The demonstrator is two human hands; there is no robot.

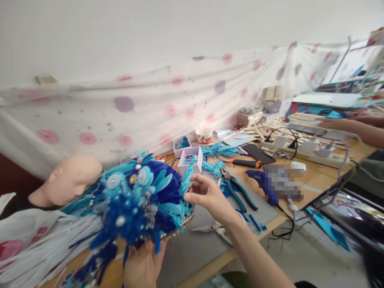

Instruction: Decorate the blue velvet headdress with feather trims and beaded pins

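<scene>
Left hand (145, 262) grips from below a deep-blue and turquoise headpiece of fabric, flowers and pearly beads (162, 186), which partly hides the fingers. Right hand (210, 196) pinches a slim, light-turquoise, feather-shaped piece (188, 175) at the headpiece's right side. Between both hands, the headpiece is held above the light-wood worktop (217, 262), near its front edge. Dark pliers with teal handles (238, 194) lie just beyond the right wrist.

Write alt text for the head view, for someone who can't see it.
A person's left hand holds an ornate blue floral piece from below while the right hand pinches a turquoise sprig at its edge. A mannequin head lies at left; pliers and scissors lie at right.
</scene>
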